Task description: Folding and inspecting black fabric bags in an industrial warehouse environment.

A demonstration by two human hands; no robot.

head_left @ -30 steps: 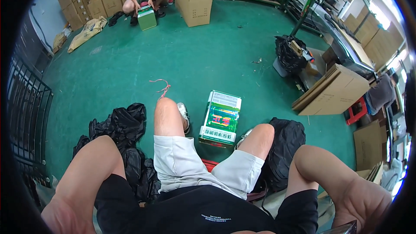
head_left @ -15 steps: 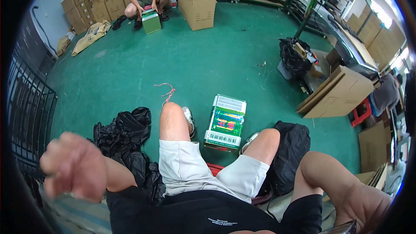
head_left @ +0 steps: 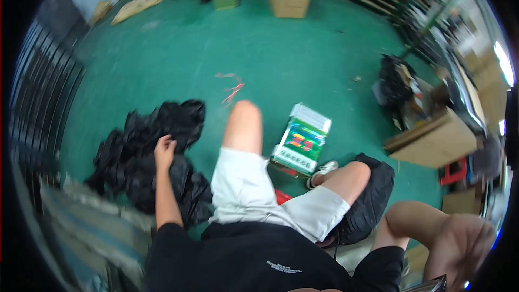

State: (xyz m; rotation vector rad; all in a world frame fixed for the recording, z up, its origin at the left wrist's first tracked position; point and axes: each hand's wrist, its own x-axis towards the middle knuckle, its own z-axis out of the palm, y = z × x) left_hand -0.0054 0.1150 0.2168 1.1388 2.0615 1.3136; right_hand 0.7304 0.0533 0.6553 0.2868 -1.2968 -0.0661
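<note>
two hands were in view, set far apart: the left hand (head_left: 164, 150) reached out to the heap of black bags (head_left: 148, 154) on the green floor (head_left: 303, 59), fingers curled onto the plastic as if gathering it, while the right hand (head_left: 464, 249) hung by the person's side, its grip too blurred to tell. a green printed box (head_left: 301, 139) lay flat between the knees, close at hand.

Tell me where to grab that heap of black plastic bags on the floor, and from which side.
Take the black bags at the raised crumpled folds near the top middle, where the left hand already rests. Come from above, fingers pinching a ridge: the heap lies loose and flat on the green floor, with no firm edge to hook. The picture is blurred, so single bags cannot be told apart.
</note>
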